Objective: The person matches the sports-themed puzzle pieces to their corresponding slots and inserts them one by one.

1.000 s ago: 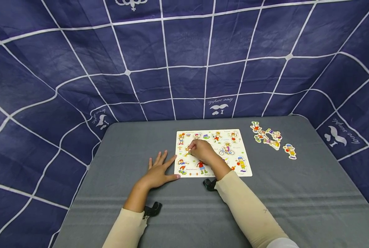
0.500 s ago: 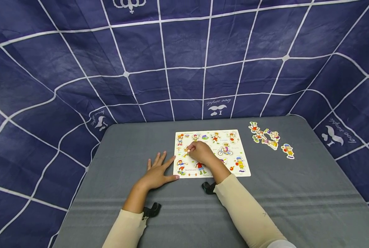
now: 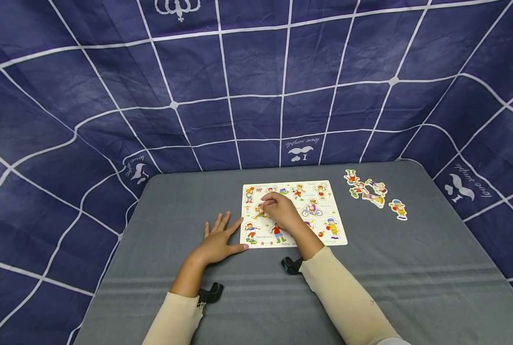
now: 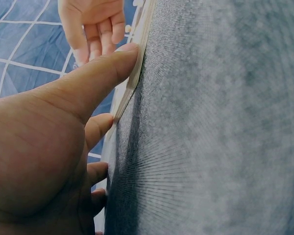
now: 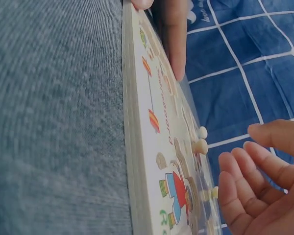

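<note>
A cream puzzle board (image 3: 299,194) printed with sports figures lies on the grey table. My left hand (image 3: 216,243) is spread flat at its left side, and in the left wrist view the thumb (image 4: 120,63) touches the board's edge. Over the left middle of the board hovers my right hand (image 3: 281,211). In the right wrist view its fingers (image 5: 235,188) are loosely bent and apart, with nothing between them. Just beside them, a running-figure piece (image 3: 260,211) lies on the board. Small round knobs (image 5: 200,146) stand up from the board near that hand.
Several loose figure pieces (image 3: 373,199) lie in a cluster right of the board, with one basketball figure (image 3: 398,209) slightly apart. A blue gridded cloth (image 3: 256,120) rises behind the table (image 3: 187,191) and along its sides.
My right hand has let go of the running-figure piece, its fingers lifting up and slightly right. The left hand stays in place. The head view has shifted a little.
</note>
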Demonstrator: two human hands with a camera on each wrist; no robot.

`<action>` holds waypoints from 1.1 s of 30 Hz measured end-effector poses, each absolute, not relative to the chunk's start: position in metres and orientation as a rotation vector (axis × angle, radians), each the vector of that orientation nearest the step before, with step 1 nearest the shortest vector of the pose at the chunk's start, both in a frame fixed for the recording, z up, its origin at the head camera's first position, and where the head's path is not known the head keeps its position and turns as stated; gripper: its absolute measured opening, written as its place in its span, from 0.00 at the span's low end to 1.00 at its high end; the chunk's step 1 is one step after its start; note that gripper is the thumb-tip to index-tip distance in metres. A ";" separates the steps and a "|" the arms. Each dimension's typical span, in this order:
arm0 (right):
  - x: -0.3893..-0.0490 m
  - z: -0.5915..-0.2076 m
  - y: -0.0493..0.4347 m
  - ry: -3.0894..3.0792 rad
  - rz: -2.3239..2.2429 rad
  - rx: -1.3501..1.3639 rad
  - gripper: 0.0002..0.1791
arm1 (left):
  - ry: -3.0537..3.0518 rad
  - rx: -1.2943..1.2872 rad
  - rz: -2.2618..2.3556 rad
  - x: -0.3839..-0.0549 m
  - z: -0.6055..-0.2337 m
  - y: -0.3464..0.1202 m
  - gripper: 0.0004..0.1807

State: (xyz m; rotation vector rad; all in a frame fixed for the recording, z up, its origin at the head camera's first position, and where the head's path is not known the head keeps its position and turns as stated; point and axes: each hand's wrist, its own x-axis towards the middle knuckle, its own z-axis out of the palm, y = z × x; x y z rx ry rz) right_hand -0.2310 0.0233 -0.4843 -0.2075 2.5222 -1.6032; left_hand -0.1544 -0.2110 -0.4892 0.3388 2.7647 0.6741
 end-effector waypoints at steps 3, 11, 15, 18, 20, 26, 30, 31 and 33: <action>-0.229 -0.482 0.025 2.494 -1.655 -0.198 0.15 | 2.766 0.338 0.678 -0.154 -0.489 -0.211 0.48; -0.225 -0.478 0.029 2.504 -1.744 -0.232 0.17 | 2.765 0.333 0.675 -0.154 -0.489 -0.211 0.48; -0.223 -0.477 0.031 2.531 -1.791 -0.249 0.15 | 2.760 0.330 0.681 -0.154 -0.488 -0.211 0.48; -0.222 -0.476 0.033 2.541 -1.827 -0.246 0.14 | 2.761 0.332 0.680 -0.154 -0.488 -0.211 0.48; -0.220 -0.475 0.036 2.537 -1.848 -0.241 0.14 | 2.761 0.334 0.675 -0.154 -0.488 -0.211 0.48; -0.217 -0.473 0.047 2.546 -1.857 -0.212 0.15 | 2.762 0.339 0.669 -0.155 -0.490 -0.211 0.48; -0.216 -0.472 0.053 2.550 -1.862 -0.201 0.15 | 2.757 0.339 0.667 -0.155 -0.490 -0.211 0.48; -0.216 -0.472 0.055 2.544 -1.873 -0.201 0.15 | 2.758 0.340 0.667 -0.155 -0.490 -0.211 0.48; -0.216 -0.472 0.059 2.540 -1.891 -0.194 0.15 | 2.757 0.338 0.664 -0.154 -0.490 -0.212 0.49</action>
